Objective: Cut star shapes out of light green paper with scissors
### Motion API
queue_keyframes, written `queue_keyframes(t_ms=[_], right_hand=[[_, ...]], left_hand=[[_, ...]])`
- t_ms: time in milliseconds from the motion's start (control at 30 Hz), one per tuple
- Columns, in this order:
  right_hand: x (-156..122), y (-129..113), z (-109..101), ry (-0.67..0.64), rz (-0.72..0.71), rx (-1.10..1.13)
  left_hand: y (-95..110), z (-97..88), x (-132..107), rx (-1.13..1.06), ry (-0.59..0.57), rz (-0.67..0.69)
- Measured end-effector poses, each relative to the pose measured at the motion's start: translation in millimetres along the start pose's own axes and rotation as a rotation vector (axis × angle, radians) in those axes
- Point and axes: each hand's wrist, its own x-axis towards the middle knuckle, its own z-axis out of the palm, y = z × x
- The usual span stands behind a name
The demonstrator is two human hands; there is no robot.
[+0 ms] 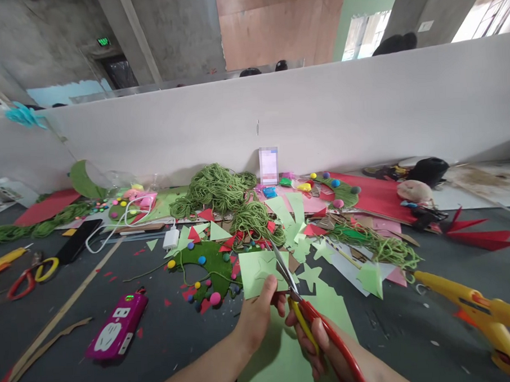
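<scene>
My left hand (260,312) pinches a square of light green paper (252,267) with a star outline drawn on it. In my right hand (316,346) is a pair of scissors (305,310) with red and yellow handles. Their blades point away from me and meet the right side of the green square; whether they are parted is hard to see. Below both hands lies a larger light green sheet (266,362). Cut green paper stars (311,276) rest just beyond the scissors.
A dark green felt piece with pompoms (216,266) lies left of the paper. Green yarn (216,187) is heaped at the back, near a phone (269,166). A yellow glue gun (475,299) sits at right, a purple power bank (117,326) and pliers (26,277) at left.
</scene>
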Motion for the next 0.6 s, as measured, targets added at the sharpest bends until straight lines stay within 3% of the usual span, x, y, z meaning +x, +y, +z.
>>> queue_keyframes(t_ms=[333,600], right_hand=[[1.6,1.1,-0.8,-0.017,-0.014,0.027],[0.9,-0.6,-5.7,-0.039,0.008,-0.01]], left_hand=[[-8.0,0.0,3.4,-0.036,-0.016,-0.005],[-2.9,-1.4,2.2,0.059,0.06,-0.013]])
